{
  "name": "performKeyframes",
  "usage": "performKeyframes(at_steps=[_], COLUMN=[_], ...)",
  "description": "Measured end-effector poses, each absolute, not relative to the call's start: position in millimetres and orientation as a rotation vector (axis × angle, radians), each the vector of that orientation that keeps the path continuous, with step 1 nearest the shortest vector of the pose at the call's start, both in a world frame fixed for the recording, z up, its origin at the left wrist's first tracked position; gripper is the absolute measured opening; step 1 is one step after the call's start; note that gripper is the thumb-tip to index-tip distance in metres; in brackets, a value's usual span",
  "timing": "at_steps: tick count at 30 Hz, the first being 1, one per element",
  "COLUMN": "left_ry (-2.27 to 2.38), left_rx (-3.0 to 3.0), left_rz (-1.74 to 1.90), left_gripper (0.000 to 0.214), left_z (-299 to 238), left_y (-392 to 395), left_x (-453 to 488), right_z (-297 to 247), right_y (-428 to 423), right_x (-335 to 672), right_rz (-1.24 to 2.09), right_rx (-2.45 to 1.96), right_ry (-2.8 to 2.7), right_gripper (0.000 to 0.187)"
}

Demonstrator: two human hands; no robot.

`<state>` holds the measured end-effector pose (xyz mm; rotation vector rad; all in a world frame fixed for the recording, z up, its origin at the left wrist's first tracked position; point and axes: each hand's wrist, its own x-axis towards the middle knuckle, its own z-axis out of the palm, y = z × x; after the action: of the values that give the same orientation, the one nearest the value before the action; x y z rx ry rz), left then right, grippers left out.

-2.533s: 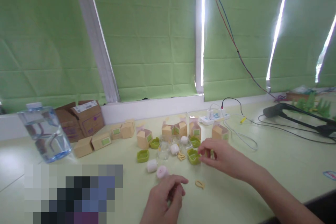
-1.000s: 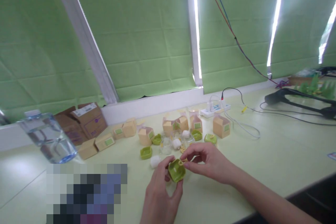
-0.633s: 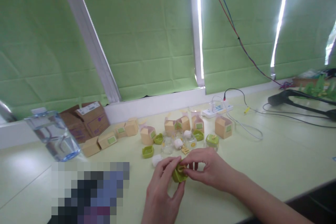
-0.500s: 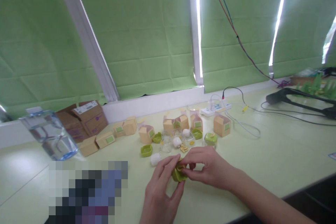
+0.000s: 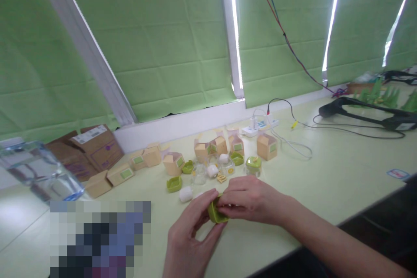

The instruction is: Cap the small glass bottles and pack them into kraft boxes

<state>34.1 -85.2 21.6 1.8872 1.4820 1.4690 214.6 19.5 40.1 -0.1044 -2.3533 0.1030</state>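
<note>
Centrally, green lid [image 5: 215,213] is pinched between left hand [image 5: 189,234] and right hand [image 5: 250,200], both closed on it above the table [image 5: 325,173]. Risk: a slip could knock the white roll [image 5: 185,193] just beyond the lid.

Green lid [image 5: 215,213], tan boxes [image 5: 266,146] w/ green labels, white puff [image 5: 185,193], green blinds [image 5: 169,43]

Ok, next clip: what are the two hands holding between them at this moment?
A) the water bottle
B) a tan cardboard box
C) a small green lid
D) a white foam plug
C: the left hand and right hand meet around a small green lid, gripped by fingers of both; the tan boxes and the water bottle sit untouched farther back on the table.
</note>
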Motion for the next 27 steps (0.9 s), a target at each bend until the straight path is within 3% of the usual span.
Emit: performKeyframes(at_steps=[14,21,27], left_ry=[1.291,1.278,1.255], left_rx=[1.744,1.639,1.622], left_rz=[1.587,1.589,1.534], left_gripper=[0.043,0.041,0.044], left_z=[29,34,35], left_y=[-83,-89,-92], left_x=[34,34,39], right_z=[39,37,37], right_y=[17,14,9], right_x=[212,212,208], right_rz=[0.391,0.579,0.743], right_rx=[-0.002,-0.362,-0.456], right_ry=[-2.072,-2.094,-2.283], right_gripper=[0.016,0.009,0.030])
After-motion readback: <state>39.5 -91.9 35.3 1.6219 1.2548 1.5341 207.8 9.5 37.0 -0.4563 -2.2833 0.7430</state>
